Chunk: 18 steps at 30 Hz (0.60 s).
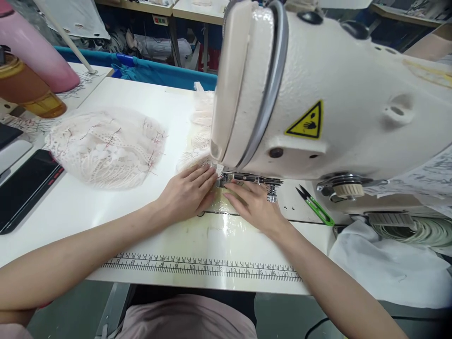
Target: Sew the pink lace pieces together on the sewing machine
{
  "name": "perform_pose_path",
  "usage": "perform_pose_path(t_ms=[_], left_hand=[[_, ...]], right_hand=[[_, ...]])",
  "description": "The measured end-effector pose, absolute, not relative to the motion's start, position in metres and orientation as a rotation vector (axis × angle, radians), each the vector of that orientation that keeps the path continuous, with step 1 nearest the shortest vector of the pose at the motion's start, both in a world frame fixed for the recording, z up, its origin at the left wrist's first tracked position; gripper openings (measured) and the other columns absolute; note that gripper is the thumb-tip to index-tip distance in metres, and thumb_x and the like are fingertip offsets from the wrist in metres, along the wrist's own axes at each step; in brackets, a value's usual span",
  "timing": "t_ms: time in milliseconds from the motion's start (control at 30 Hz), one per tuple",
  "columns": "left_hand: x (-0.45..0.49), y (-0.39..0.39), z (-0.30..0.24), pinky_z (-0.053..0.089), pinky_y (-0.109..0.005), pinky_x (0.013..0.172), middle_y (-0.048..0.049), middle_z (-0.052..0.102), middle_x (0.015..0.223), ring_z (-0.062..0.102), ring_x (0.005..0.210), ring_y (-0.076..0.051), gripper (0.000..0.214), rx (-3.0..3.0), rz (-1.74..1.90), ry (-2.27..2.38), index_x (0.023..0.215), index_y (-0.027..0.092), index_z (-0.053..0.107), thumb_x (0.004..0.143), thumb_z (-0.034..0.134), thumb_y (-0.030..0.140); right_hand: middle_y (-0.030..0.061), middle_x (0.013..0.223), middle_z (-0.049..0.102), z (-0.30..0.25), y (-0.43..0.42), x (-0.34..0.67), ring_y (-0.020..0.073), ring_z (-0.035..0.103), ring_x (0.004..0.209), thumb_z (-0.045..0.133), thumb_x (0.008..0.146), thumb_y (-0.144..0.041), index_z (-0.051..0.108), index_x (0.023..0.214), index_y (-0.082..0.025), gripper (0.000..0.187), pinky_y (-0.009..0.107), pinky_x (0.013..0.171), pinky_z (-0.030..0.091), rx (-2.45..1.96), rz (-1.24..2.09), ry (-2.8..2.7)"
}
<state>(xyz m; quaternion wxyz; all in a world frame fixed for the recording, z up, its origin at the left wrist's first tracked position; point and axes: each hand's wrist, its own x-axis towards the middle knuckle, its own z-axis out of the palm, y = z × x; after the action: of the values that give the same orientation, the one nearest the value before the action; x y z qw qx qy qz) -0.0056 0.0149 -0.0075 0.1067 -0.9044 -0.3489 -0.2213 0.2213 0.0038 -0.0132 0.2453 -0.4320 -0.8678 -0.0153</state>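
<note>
A white sewing machine (257, 94) stands over the table, with its metal presser foot (222, 179) low against the bed. My left hand (187, 193) lies flat beside the foot, fingers stretched out on pale lace fabric (199, 136) that runs back behind the machine head. Just right of the foot, my right hand (256, 205) rests on the bed with thumb and forefinger apart. Part of its fingers is hidden under the machine. Whether any cloth lies beneath the right fingertips, I cannot make out.
Bunched lace (108, 148) with loose red threads lies left, near a black phone (28, 188). Behind stand an amber bottle (35, 92) and a pink bottle (38, 47). Green thread snips (316, 207) and white cloth (384, 268) are right. A printed ruler (205, 269) edges the table.
</note>
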Motion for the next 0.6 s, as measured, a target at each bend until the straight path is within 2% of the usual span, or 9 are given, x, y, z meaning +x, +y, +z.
perform_pose_path(t_ms=[200, 333, 400, 500, 600], left_hand=[[-0.004, 0.007, 0.002, 0.050, -0.046, 0.102, -0.0153, 0.064, 0.127, 0.060, 0.121, -0.029, 0.038, -2.586, -0.468, -1.105, 0.125, 0.007, 0.061, 0.098, 0.049, 0.032], [-0.030, 0.000, 0.020, 0.053, -0.037, 0.095, -0.0109, 0.063, 0.130, 0.059, 0.120, -0.024, 0.031, -2.409, -0.319, -1.140, 0.125, 0.011, 0.059, 0.098, 0.045, 0.013], [-0.052, -0.004, 0.028, 0.054, -0.036, 0.086, -0.0107, 0.067, 0.122, 0.062, 0.112, -0.024, 0.028, -2.288, -0.261, -1.301, 0.118, 0.012, 0.061, 0.095, 0.046, 0.008], [-0.086, -0.014, 0.033, 0.053, -0.038, 0.071, -0.0127, 0.068, 0.097, 0.063, 0.091, -0.026, 0.014, -2.171, -0.255, -1.607, 0.094, 0.013, 0.065, 0.093, 0.052, 0.018], [-0.102, -0.029, 0.030, 0.051, -0.036, 0.068, -0.0098, 0.066, 0.085, 0.061, 0.079, -0.022, 0.019, -2.206, -0.301, -1.662, 0.085, 0.014, 0.063, 0.095, 0.047, 0.016]], right_hand=[[0.0028, 0.107, 0.073, -0.013, 0.002, 0.227, 0.0187, 0.068, 0.093, 0.058, 0.094, -0.031, 0.068, 0.109, -0.026, 0.019, 0.034, 0.081, 0.049, -1.055, -0.099, -2.371], [0.0011, 0.117, 0.070, -0.017, 0.004, 0.234, 0.0187, 0.068, 0.094, 0.057, 0.093, -0.024, 0.067, 0.115, -0.031, 0.025, 0.035, 0.080, 0.050, -0.981, -0.095, -2.386], [0.0027, 0.117, 0.070, -0.019, 0.006, 0.237, 0.0198, 0.068, 0.096, 0.056, 0.094, -0.024, 0.067, 0.116, -0.031, 0.026, 0.036, 0.081, 0.051, -0.918, -0.086, -2.397], [0.0041, 0.117, 0.070, -0.020, 0.009, 0.238, 0.0202, 0.067, 0.100, 0.053, 0.095, -0.022, 0.067, 0.117, -0.030, 0.027, 0.035, 0.079, 0.051, -0.855, -0.069, -2.407], [0.0039, 0.117, 0.070, -0.018, 0.009, 0.237, 0.0198, 0.067, 0.099, 0.051, 0.095, -0.021, 0.067, 0.115, -0.029, 0.027, 0.035, 0.076, 0.052, -0.835, -0.059, -2.409]])
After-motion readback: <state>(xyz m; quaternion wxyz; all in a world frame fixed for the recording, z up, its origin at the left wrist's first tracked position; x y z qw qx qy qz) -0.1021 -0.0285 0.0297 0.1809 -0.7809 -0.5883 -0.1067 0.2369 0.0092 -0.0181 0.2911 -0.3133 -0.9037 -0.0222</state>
